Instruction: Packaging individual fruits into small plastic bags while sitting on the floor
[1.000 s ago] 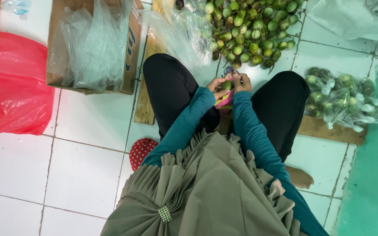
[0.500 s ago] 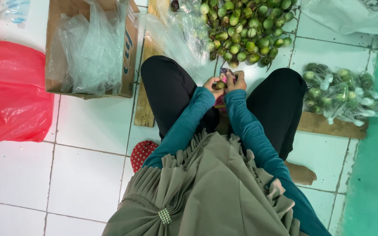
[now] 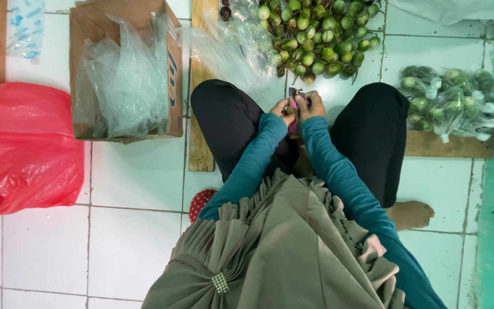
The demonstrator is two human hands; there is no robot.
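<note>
Both sets of fingers pinching a small pink-and-dark item [image 3: 294,107], left hand [image 3: 282,109] and right hand [image 3: 311,103] touching between the knees, just near of the green fruit pile [image 3: 315,37]; probably light, easily held by its edges.

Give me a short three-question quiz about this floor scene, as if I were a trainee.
1. True or false: the left hand and right hand meet between the knees.
2. What fills the cardboard box? A) clear plastic bags B) books C) shoes
3. Which colour is the big bag at the far left?

Key
1. True; both close on a small pink thing, too small to identify.
2. A.
3. Red.
The pile of green fruits lies just beyond the hands.
</note>
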